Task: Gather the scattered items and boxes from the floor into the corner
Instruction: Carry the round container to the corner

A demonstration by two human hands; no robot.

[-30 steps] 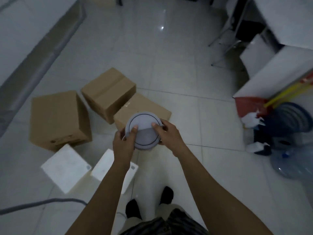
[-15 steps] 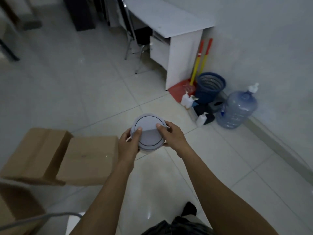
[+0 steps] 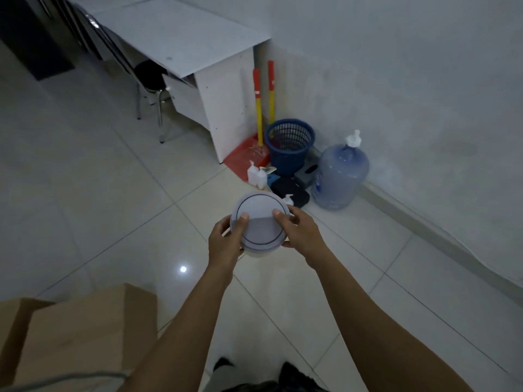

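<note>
Above the tiled floor point(image 3: 119, 193), mid-frame: a round white container point(image 3: 259, 222) is held in the air between both hands.
Left hand point(image 3: 226, 241): closed on the container's left side, thumb laid on the lid, fingers wrapped beneath.
Right hand point(image 3: 300, 230): closed on the right side, thumb on the lid, fingers curled around the rim.
Container: lid faces up, a dark ring drawn near its edge; clear of the floor.
Cardboard boxes point(image 3: 82, 335): two, on the floor at lower left, side by side and touching, well apart from the container.
Corner ahead: white desk point(image 3: 181, 32) against the wall; blue mesh basket point(image 3: 290, 142) just beside the desk's end panel; two red-and-yellow handles point(image 3: 258, 108) upright between them; red dustpan point(image 3: 244, 159) at their foot.
Water jug point(image 3: 339, 176): upright, right of the basket, near the wall.
Small white bottles point(image 3: 257, 175): on the floor in front of the basket.
Chair point(image 3: 141, 75): tucked under the desk.
</note>
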